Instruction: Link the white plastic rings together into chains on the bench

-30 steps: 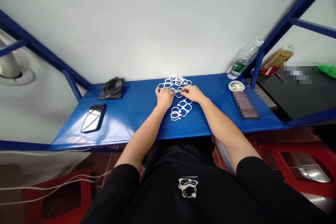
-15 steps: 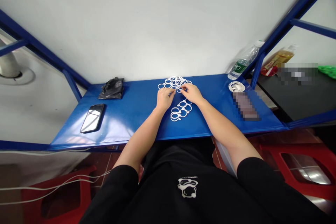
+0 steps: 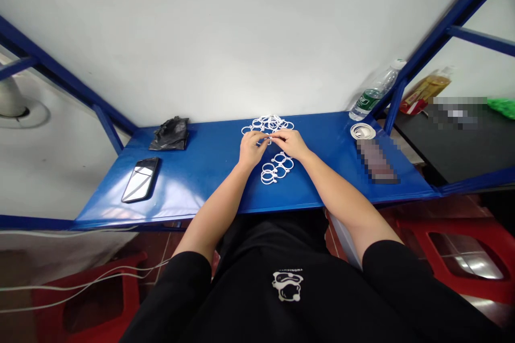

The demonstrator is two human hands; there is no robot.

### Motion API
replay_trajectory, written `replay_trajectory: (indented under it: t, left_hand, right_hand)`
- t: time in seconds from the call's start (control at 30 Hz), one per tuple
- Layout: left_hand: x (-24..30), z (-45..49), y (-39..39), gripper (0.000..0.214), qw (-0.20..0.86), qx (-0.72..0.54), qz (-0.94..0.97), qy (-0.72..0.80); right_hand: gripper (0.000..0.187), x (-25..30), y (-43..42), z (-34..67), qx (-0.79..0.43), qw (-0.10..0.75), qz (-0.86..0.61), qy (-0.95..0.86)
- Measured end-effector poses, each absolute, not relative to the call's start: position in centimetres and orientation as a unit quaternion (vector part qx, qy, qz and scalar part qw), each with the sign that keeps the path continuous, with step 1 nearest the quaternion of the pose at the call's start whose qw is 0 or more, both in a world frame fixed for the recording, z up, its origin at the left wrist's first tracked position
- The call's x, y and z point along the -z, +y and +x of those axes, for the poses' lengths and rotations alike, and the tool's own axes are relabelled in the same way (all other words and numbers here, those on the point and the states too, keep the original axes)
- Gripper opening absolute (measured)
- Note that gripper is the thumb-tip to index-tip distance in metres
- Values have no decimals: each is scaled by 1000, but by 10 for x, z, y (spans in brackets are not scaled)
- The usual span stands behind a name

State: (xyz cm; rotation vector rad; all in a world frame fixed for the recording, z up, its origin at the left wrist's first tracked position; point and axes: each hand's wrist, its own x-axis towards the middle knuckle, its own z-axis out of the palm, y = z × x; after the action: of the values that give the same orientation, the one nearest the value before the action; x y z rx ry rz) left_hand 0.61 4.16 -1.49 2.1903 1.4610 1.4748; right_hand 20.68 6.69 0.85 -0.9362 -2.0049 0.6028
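Observation:
My left hand (image 3: pixel 251 150) and my right hand (image 3: pixel 294 143) meet over the middle of the blue table, fingertips pinched together. Between them is a thin white ring (image 3: pixel 270 143), mostly covered by the fingers. Just behind the hands lies a pile of similar white rings (image 3: pixel 273 121), each thin with a small knob on it. Nearer my body, below the right wrist, several more white rings (image 3: pixel 280 170) overlap in a loose group. The fingers hide how the held ring is joined.
A phone (image 3: pixel 140 179) and a crumpled black plastic bag (image 3: pixel 171 135) lie at left on the blue table (image 3: pixel 209 171). A water bottle (image 3: pixel 368 101), a coiled white cable (image 3: pixel 362 131) and a blurred-out dark item (image 3: pixel 377 161) are at right. Blue frame bars (image 3: pixel 396 107) edge the table.
My right hand has shifted slightly left, bringing its fingertips against those of my left hand with a white ring between them. The loose group of rings stays put.

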Motion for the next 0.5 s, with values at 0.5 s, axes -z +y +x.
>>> replay_trajectory:
  t: [0.5]
  left_hand:
    - [15, 7, 40, 8, 91, -496, 724, 471]
  right_hand:
    - [13, -10, 64, 204, -285, 430, -411, -752]
